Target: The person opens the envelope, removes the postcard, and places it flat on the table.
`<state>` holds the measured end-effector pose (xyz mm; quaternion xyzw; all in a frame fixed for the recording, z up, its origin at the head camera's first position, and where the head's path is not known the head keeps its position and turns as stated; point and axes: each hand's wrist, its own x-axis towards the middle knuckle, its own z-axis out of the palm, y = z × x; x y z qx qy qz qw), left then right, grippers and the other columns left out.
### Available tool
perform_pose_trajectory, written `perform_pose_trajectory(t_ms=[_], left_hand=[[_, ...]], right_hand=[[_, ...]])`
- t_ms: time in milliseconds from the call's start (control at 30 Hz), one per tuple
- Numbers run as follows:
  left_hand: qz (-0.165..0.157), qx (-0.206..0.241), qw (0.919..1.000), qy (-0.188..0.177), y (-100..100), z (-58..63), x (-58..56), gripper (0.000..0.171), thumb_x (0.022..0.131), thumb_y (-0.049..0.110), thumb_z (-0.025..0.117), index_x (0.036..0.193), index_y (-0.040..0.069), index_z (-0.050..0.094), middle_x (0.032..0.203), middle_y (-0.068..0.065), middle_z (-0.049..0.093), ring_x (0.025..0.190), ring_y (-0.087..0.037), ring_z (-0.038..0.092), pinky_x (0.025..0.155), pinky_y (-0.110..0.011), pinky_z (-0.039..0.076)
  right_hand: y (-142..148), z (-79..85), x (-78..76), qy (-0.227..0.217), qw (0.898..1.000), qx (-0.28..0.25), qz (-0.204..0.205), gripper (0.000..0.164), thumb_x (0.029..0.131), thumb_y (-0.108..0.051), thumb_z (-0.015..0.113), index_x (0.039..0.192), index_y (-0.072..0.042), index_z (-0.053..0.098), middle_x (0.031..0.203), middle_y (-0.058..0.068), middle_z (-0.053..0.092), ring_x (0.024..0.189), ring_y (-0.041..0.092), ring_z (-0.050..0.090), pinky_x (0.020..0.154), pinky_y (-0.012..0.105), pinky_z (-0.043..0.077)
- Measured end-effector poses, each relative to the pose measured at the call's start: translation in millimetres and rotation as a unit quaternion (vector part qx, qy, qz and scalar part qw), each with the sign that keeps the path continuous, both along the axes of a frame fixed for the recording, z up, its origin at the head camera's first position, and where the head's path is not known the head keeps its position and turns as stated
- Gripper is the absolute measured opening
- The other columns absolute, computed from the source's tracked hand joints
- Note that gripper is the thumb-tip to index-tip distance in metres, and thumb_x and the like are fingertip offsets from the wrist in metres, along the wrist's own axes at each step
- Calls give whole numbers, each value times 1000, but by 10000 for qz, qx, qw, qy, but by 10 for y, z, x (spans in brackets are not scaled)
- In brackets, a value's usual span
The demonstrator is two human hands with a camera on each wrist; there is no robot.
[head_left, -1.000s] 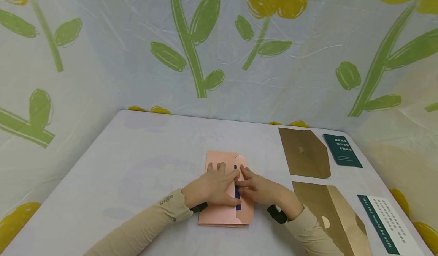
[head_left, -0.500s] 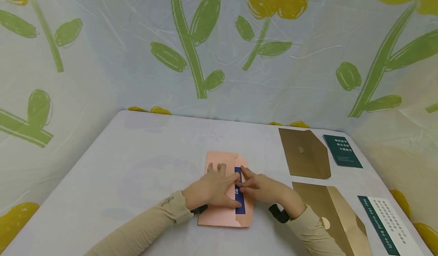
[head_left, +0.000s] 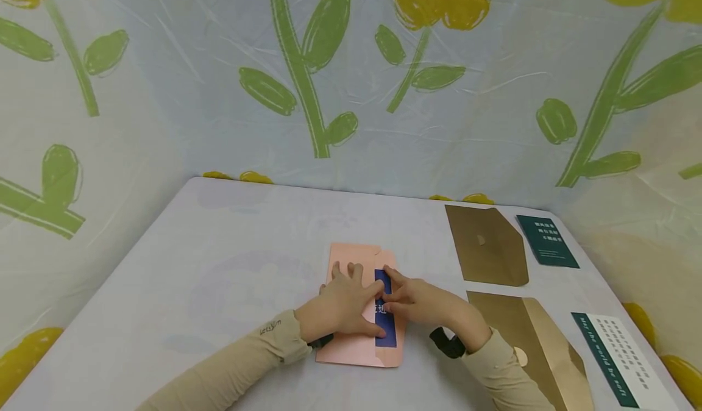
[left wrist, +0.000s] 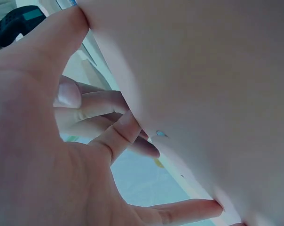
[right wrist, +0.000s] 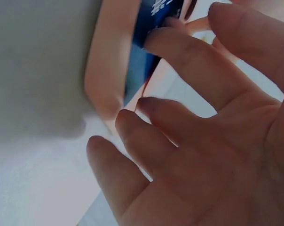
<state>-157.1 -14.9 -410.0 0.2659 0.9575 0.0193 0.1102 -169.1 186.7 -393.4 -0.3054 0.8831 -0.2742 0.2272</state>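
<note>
Blue card [head_left: 387, 322] further out, pink envelope [head_left: 351, 351] — papery

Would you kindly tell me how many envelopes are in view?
3: the pink envelope under the left hand, the far brown envelope left of the green card, and the near brown envelope, partly hidden by the right sleeve.

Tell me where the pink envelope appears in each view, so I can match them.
Head: pink envelope below centre, under the left hand.
Left wrist: envelope fills the upper right.
Right wrist: envelope at upper left of centre.
Landmark in head and right wrist: dark blue card.
</note>
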Motion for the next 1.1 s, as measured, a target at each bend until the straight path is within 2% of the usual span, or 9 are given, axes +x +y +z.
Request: perform_pose_trajectory(t_ms=[200,300,367,433,500,567,733,933,1100], left_hand=[[8,-34,10000,-4,-18,-3,-3,88,74,83,59,145,34,44,146,-26,35,129,-62,36,66,-54,58],[-20,-119,9999,2,-26,-2,-6,94,73,84,58,151,36,38,147,-25,34,130,-62,36,67,-54,58],[-29,-151,9999,-14,-28,7,-8,95,73,85,58,153,37,36,148,-25,34,130,-61,36,68,-54,58],[-33,-155,9999,-39,-29,13,-11,95,73,85,58,153,37,36,148,-24,34,131,-60,36,68,-55,57],[-35,-142,9999,-63,-28,21,-8,94,73,84,58,152,37,37,148,-24,34,131,-60,36,69,-54,58],[-42,-141,9999,-58,-27,26,-3,94,73,84,59,151,36,38,148,-24,34,130,-60,37,68,-54,58],[-93,-211,9997,45,-16,35,12,89,73,85,58,144,34,43,146,-24,36,129,-60,39,65,-52,58],[-12,-102,9999,-81,-5,48,13,92,72,84,60,148,38,37,146,-25,35,130,-61,36,67,-55,57],[-9,-92,9998,-174,1,39,5,95,72,83,60,152,39,34,149,-24,33,132,-61,33,70,-57,57]], right_hand=[[-84,20,30,119,9989,311,323,40,102,-24,57,128,5,64,157,29,24,133,38,47,100,45,45],[-113,21,34,222,9982,400,379,33,101,-24,59,115,4,70,154,31,29,107,27,63,83,33,48],[-117,24,34,231,9984,385,332,26,101,-22,59,105,1,71,154,31,30,85,20,63,75,28,45],[-115,33,33,244,9986,362,306,25,101,-21,59,102,1,72,153,31,31,82,16,61,73,27,43],[-109,46,34,257,9987,334,293,27,101,-20,59,103,3,72,152,32,32,85,18,63,74,27,44],[-99,61,37,334,9983,353,326,30,100,-21,59,111,5,72,151,33,33,104,24,63,79,30,45],[-76,92,61,407,9977,506,210,42,99,-23,62,130,6,61,152,30,35,128,38,52,97,44,47],[-119,21,129,198,9959,854,-215,77,95,-25,69,153,5,29,162,24,14,144,40,28,111,52,33],[-163,-50,180,188,9937,1055,-335,88,92,-26,73,155,5,20,163,23,6,148,39,15,113,53,27]])
